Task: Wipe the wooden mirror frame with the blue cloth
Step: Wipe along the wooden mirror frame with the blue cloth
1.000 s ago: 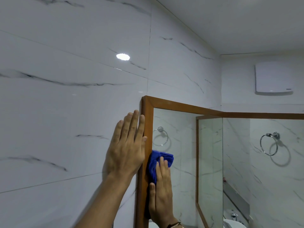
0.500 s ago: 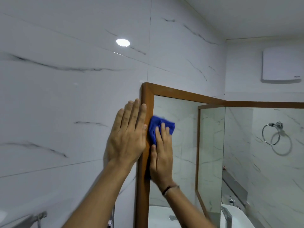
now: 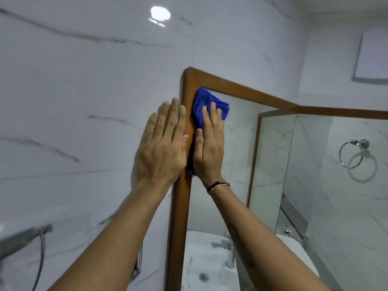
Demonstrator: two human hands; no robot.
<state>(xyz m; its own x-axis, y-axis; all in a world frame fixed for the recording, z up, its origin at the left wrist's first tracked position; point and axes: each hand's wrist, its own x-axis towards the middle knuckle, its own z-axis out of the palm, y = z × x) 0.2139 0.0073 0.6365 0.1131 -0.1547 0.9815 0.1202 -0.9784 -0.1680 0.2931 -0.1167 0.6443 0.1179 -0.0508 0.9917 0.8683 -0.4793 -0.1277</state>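
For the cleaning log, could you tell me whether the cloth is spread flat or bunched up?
Bunched: the blue cloth shows folds and layered edges under the right hand, pressed on the frame.

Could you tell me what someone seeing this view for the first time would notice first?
Probably the blue cloth, pressed flat by the right hand near the top left corner of the wooden mirror frame. The left hand lies flat on the marble wall beside the frame.

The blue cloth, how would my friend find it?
Find the wooden mirror frame on the white marble wall. Near its top left corner, the right hand presses the blue cloth flat. It is the only bright blue thing there.
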